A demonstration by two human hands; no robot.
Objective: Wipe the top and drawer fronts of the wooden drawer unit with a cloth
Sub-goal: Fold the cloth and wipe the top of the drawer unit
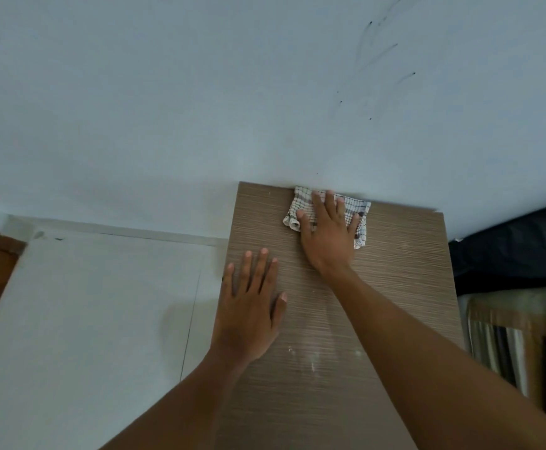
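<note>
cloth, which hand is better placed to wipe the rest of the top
Right. The right hand lies flat on the cloth at the far edge of the top by the wall; the left hand rests bare on the top, apart from it.

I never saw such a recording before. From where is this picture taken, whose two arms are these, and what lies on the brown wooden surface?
There is no machine here. A person wears one wide-angle camera on the head, looking forward and down, so the two arms are the person's own. The brown surface is the top of the wooden drawer unit, which stands against a pale wall. The right hand presses a checked cloth onto the top, close to the wall, with straight fingers. The left hand rests flat on the top and holds nothing. Some pale specks show on the nearer part of the top. The drawer fronts are not in view.
</note>
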